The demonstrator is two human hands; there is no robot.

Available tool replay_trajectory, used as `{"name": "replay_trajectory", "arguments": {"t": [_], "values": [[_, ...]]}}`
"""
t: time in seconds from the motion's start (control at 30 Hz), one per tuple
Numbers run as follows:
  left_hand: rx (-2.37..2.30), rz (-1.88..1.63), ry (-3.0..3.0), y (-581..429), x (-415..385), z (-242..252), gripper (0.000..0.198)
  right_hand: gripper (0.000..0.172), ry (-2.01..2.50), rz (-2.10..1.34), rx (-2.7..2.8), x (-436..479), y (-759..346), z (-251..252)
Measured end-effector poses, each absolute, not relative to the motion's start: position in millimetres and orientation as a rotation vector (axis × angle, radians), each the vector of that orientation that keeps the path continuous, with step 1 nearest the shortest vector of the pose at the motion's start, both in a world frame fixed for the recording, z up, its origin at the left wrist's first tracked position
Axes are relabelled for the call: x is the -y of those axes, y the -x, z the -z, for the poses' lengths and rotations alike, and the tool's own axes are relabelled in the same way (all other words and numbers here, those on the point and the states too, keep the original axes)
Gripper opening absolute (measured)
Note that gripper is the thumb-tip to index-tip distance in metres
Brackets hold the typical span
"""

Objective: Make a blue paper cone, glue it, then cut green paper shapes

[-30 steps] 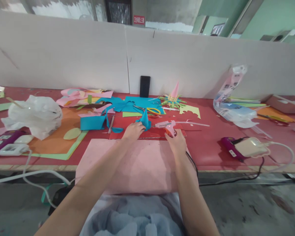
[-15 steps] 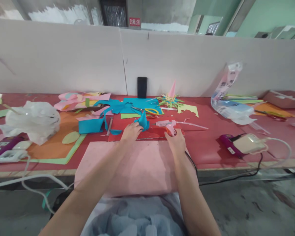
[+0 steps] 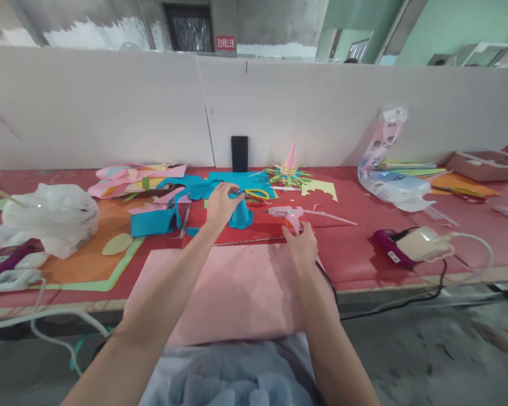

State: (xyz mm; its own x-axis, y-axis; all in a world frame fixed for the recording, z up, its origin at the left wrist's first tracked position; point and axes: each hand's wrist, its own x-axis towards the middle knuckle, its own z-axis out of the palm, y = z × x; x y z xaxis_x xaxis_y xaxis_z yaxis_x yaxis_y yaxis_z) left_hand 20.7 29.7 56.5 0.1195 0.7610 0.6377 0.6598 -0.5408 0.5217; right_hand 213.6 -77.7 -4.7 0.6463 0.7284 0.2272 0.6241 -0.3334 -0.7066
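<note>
A blue paper cone (image 3: pixel 240 217) with a flared, wavy rim stands on a red sheet (image 3: pixel 262 230) in front of me. The fingers of my left hand (image 3: pixel 222 204) are closed at its top, so the tip is hidden. My right hand (image 3: pixel 301 241) is wrapped round the handle of a pink hot glue gun (image 3: pixel 284 212), whose nozzle points left at the cone. From the gun's back a clear glue stick (image 3: pixel 332 217) sticks out. Just behind the cone lie yellow-handled scissors (image 3: pixel 257 195), their blades partly covered by my left hand.
Blue paper scraps (image 3: pixel 152 222) and pink offcuts (image 3: pixel 110 181) lie left. A pink cone on a fringed base (image 3: pixel 291 169) stands behind the gun. A black phone (image 3: pixel 239 153) leans on the white partition (image 3: pixel 152 107). Purple power strips (image 3: pixel 389 248) and a plastic bag (image 3: pixel 51 211) flank the workspace.
My left hand has moved up from the cone's base to its top. My right hand keeps hold of the glue gun in about the same place. The view has shifted slightly.
</note>
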Motion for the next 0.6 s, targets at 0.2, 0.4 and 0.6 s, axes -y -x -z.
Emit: {"name": "replay_trajectory", "arguments": {"t": [0.2, 0.4, 0.6], "values": [[-1.419, -1.293, -2.307, -16.0, -38.2, -58.7, 0.017, 0.047, 2.019, -0.163, 1.042, 77.6, -213.3, 5.6], [-1.39, -1.146, -2.357, -7.8, -34.7, -61.8, 0.02, 0.049, 1.979, -0.159, 1.099, 77.3, -211.0, 6.7], [-1.357, -1.451, -2.254, -3.0, -6.8, -52.1, 0.019, 0.049, 2.002, -0.166, 1.153, 77.1, -207.8, 4.6]]}}
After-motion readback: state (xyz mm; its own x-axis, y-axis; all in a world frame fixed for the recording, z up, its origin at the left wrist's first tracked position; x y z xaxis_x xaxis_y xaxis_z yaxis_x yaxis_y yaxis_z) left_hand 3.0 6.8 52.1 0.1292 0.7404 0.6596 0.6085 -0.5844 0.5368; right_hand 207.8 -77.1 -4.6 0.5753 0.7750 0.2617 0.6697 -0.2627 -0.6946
